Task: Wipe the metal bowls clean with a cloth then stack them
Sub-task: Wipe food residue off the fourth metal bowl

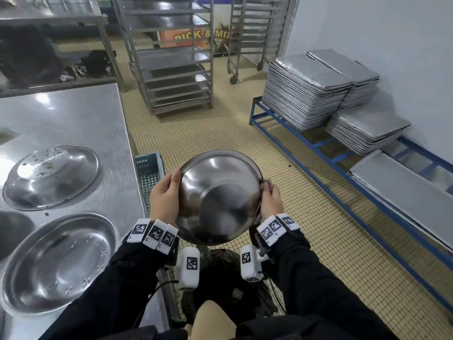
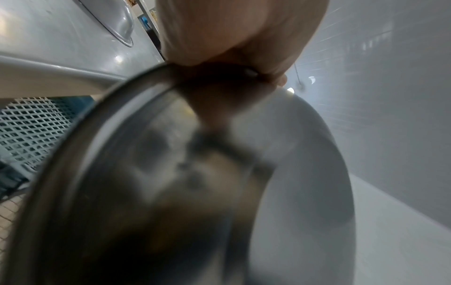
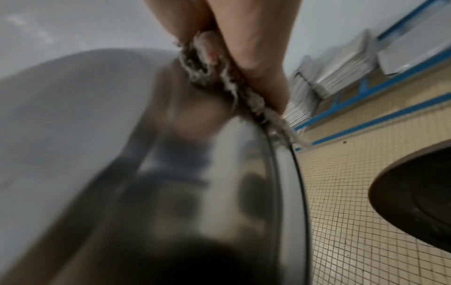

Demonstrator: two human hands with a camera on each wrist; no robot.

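I hold a metal bowl (image 1: 218, 192) tilted over the tiled floor, its side with the flat base circle turned toward me. My left hand (image 1: 164, 192) grips its left rim, thumb on the near face. My right hand (image 1: 269, 197) pinches a frayed grey cloth (image 1: 266, 186) onto the right rim. In the right wrist view the cloth (image 3: 207, 63) is folded over the bowl's edge (image 3: 280, 150) under my fingers (image 3: 256, 48). On the table to the left lie a speckled, dirty bowl (image 1: 51, 177) and a larger bowl (image 1: 58, 263). Blurred, the left wrist view shows my hand (image 2: 231, 34) on the rim (image 2: 146, 81).
The steel table (image 1: 73, 119) runs along my left, with a blue plastic crate (image 1: 149, 173) beside it. Wheeled tray racks (image 1: 171, 57) stand ahead. Stacks of baking trays (image 1: 306, 89) sit on a low blue frame (image 1: 294, 148) by the right wall. A dark bin (image 1: 220, 278) is below my wrists.
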